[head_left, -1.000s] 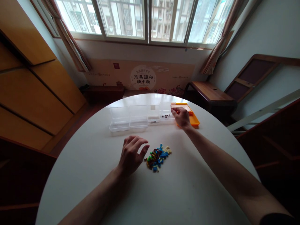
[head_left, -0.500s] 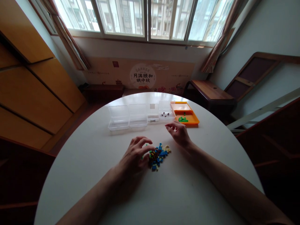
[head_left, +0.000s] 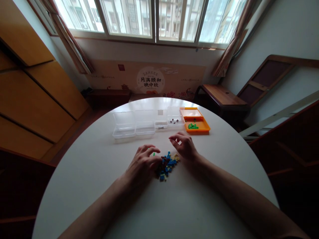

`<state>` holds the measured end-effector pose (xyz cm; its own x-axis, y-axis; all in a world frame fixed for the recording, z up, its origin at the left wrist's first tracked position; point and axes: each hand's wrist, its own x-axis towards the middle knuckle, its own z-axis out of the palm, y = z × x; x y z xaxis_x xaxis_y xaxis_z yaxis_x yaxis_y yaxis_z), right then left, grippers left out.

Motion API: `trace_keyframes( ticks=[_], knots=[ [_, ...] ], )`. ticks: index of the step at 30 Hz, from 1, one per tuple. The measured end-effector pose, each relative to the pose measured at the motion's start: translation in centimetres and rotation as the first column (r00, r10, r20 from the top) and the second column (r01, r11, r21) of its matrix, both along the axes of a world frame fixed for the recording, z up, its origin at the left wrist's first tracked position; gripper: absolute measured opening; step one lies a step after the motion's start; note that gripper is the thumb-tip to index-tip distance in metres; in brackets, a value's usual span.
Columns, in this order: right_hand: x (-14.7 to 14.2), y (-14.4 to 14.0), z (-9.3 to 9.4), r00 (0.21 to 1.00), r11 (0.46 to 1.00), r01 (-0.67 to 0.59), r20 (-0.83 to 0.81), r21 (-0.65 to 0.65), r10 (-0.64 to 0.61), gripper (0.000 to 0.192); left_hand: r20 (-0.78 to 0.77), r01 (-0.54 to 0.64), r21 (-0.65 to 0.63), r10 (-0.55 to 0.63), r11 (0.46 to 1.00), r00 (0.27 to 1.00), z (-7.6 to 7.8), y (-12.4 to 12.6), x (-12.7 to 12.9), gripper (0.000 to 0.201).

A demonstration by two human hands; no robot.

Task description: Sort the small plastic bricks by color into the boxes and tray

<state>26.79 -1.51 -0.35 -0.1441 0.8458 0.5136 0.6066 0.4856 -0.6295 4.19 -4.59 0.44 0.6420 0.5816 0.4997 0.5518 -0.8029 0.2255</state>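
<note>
since the earlier frame right hand (head_left: 183,147) came back from the orange tray (head_left: 205,127), loosely open and empty, just right of the brick pile (head_left: 166,163); left hand (head_left: 142,163), curled, touched its left edge, nearer.

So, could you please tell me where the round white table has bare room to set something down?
Bare stretches: left of the left hand, and the near edge between both forearms. Crowded: the small colourful brick pile between the hands, and the far row of clear plastic boxes and orange tray.
</note>
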Motion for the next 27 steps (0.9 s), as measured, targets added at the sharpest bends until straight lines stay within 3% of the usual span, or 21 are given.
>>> trace_keyframes(
  ticks=[11, 21, 27],
  knots=[
    [-0.6, -0.8, 0.5, 0.988, 0.989, -0.151, 0.014, -0.006, 0.151, 0.015, 0.002, -0.038, -0.045, 0.038, 0.998, 0.999, -0.4, 0.2, 0.8, 0.011],
    [-0.5, -0.7, 0.0, 0.986, 0.986, -0.167, 0.002, -0.016, 0.167, 0.013, -0.01, -0.046, -0.056, 0.045, 0.997, 0.999, -0.1, -0.1, 1.1, 0.007],
    [-0.6, -0.9, 0.2, 0.978, 0.978, -0.206, -0.032, -0.028, 0.205, 0.012, 0.118, -0.032, -0.121, 0.046, 0.992, 0.992, 0.0, 0.2, 0.7, 0.008]
  ],
)
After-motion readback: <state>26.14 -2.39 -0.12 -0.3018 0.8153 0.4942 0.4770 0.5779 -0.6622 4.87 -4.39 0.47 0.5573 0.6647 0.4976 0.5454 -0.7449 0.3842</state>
